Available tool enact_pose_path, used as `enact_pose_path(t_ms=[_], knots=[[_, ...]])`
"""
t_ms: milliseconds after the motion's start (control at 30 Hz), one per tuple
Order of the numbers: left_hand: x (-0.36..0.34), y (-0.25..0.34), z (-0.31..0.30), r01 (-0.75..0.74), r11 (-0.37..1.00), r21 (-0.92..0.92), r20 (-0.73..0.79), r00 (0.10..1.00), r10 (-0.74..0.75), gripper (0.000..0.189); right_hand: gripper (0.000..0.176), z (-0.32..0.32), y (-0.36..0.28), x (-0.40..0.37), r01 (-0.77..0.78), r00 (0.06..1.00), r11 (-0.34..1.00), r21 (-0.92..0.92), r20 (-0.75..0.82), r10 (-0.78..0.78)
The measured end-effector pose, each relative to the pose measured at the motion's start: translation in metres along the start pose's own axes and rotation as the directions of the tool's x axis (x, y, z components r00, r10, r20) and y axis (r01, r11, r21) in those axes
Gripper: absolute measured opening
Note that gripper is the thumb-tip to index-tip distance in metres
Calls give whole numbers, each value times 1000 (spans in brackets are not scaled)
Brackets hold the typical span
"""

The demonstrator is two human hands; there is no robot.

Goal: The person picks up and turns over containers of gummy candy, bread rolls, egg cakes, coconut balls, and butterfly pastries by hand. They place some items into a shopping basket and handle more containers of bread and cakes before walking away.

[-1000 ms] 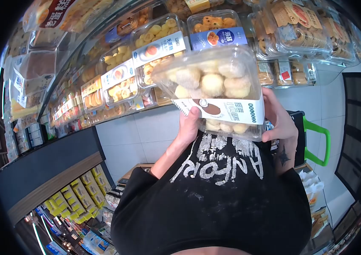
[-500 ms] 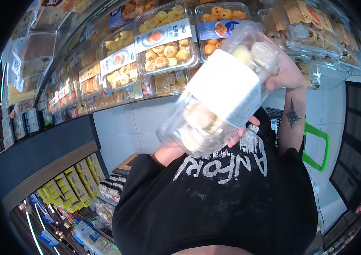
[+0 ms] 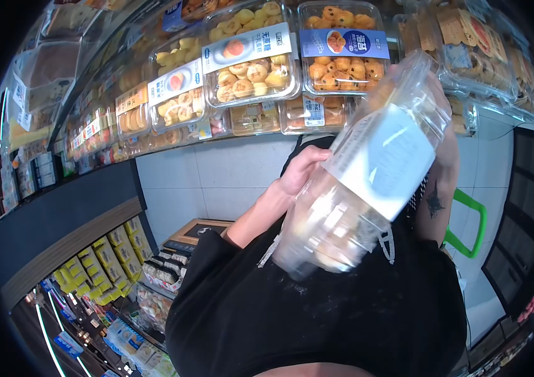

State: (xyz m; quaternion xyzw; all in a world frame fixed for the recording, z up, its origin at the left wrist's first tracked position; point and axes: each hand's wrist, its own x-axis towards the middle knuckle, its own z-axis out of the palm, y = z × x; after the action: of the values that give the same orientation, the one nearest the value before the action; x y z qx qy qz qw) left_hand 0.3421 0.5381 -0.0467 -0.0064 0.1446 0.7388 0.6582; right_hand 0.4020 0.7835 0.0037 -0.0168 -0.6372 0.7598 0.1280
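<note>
A clear plastic package (image 3: 336,220) with a big white label hangs tilted in front of my black shirt. It is motion-blurred, and pale pieces show inside. My left hand (image 3: 301,168) grips its left edge, thumb on the near side and the other fingers mostly hidden. At the upper right, my right hand (image 3: 444,119) is closed on the package's other side, largely hidden behind the shiny plastic. Just beyond the package's top end, a clear box of round brown-dotted pastries (image 3: 345,72) with a blue label lies on the display.
More clear boxes of baked goods (image 3: 257,78) line the display ahead. A dark counter edge (image 3: 66,213) runs along the left, above yellow packs (image 3: 94,273). A green handle (image 3: 482,220) stands right of my tattooed forearm, near dark cabinets (image 3: 518,220).
The package has moved right and lower, turning steeper. My left hand has come into clearer view at its left edge. More boxes at the front of the display are uncovered.
</note>
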Motion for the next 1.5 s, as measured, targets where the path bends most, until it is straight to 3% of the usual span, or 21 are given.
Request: enact_pose_path(t_ms=[67,100,167,233,300,333,467,533,633,700,767,800,900,1000,1133,1200,1300,1500], knots=[[-3,10,19,-146,981,130,-55,987,154,50,77,12,-6,-18,-316,906,933,170,-239,350],[-1,15,37,-229,951,206,-74,966,248,54,80,4,3,-33,-351,898,903,249,-185,400],[0,27,34,-156,903,401,-206,945,255,57,87,-4,18,-65,-362,891,789,496,-65,449],[5,32,34,-101,808,580,-307,892,331,58,93,-5,30,-80,-360,900,735,575,5,437],[15,32,39,-60,665,745,-347,816,462,57,98,-6,41,-88,-397,903,822,408,12,430],[19,33,37,-82,645,760,-311,825,472,56,97,-12,52,-92,-466,866,849,249,-66,495],[26,27,36,-197,683,703,-318,772,550,51,72,1,49,-57,-398,813,830,391,-269,516],[26,25,23,-245,766,594,-332,793,511,47,58,8,39,-36,-353,783,826,439,-344,517],[28,19,19,-260,788,557,-344,792,505,41,45,7,48,-17,-243,766,895,373,-492,413],[24,18,19,-225,778,586,-359,790,498,42,41,4,56,-17,-276,761,945,177,-560,328],[21,18,19,-269,857,440,-340,833,437,48,40,3,61,-20,-354,760,933,62,-562,326],[19,15,17,-299,884,358,-326,848,418,50,32,7,64,-22,-330,783,926,-182,-602,160],[19,12,12,-399,890,220,-297,842,451,52,37,19,61,-25,-382,804,903,-196,-553,220],[22,12,11,-473,876,88,-272,835,478,48,45,19,71,-18,-239,853,891,-387,-522,2],[34,22,5,-537,843,-29,-267,817,511,43,51,8,90,7,-289,842,784,-549,-536,-66],[39,30,-2,-554,829,-76,-248,816,522,44,51,12,92,17,-302,830,789,-536,-554,-58],[40,34,5,-587,807,-63,-283,786,550,40,51,18,88,20,-304,822,801,-516,-567,-53],[31,28,-2,-492,869,48,-251,837,487,39,49,19,87,14,-273,826,852,-448,-562,-31]])
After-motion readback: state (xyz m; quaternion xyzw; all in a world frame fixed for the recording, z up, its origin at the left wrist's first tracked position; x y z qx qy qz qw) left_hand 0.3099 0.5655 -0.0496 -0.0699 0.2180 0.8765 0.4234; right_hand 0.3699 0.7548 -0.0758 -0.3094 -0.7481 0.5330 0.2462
